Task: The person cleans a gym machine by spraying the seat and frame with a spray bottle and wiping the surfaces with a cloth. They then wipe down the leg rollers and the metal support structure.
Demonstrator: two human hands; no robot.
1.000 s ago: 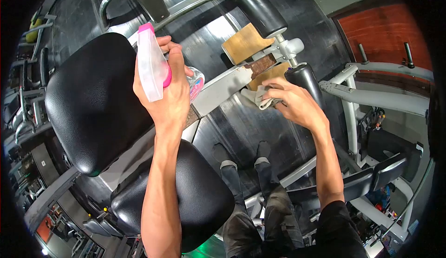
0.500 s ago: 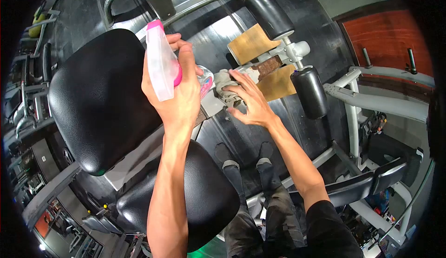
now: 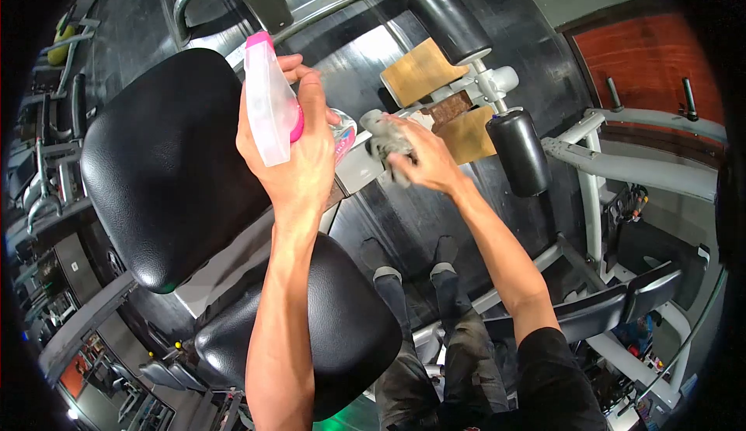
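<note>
A person's left hand point(image 3: 305, 168) is gripping a clear plastic spray bottle with a pink-tipped white head point(image 3: 268, 116) by the edge of a rounded black pad point(image 3: 163, 167); the right hand point(image 3: 429, 157) is clutching a crumpled grey cloth point(image 3: 385, 142) over a pale grey metal beam point(image 3: 360, 171)

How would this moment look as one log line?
left hand: gripping spray bottle | right hand: holding grey cloth over metal beam | nearby: black cushions, black rollers
</note>
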